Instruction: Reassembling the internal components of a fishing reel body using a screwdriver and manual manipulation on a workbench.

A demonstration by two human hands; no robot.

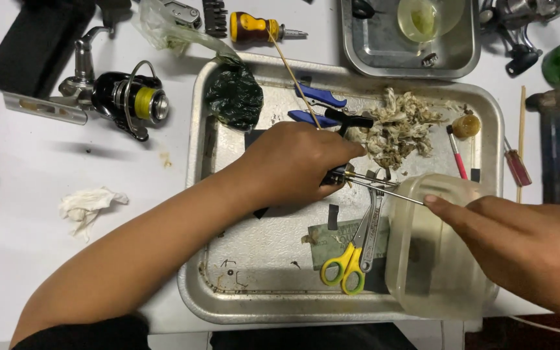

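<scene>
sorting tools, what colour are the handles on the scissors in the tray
Yellow handles on the scissors, shown in the head view.

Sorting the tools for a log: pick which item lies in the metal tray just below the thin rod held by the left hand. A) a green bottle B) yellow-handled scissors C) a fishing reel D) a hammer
B: the yellow-handled scissors lie in the metal tray under the thin rod that the left hand holds.

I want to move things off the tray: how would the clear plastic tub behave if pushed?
The tub lies on its side over the tray's rim, so it would probably rock or roll. It looks thin and empty, likely light and flexible. The right hand touches its top.
</scene>
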